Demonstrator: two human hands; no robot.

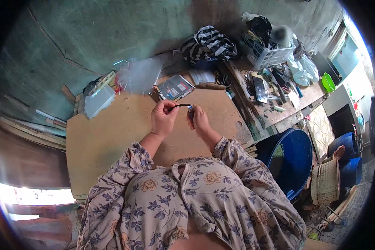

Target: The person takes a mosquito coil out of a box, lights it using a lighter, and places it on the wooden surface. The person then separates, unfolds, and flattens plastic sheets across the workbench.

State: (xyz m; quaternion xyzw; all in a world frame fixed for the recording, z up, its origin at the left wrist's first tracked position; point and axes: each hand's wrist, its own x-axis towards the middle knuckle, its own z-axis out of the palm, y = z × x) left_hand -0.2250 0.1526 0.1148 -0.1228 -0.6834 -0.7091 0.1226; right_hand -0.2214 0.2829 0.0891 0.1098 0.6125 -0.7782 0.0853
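Note:
My left hand is closed in a pinch on a thin black strip, which looks like a cord or band. The strip curves across to the right, over the tan board, and ends close to my right hand. My right hand is wrapped round a small thing with a blue and whitish top. Its kind is too small to tell and fingers hide most of it. The strip's far end meets or nearly touches that top; I cannot tell which. Both hands are above the board, a little apart.
Under my hands lies a tan board. Behind are a dark box, clear plastic sheets and a wooden stick. A striped bag, a grey crate and a phone lie farther right. A blue barrel stands at right.

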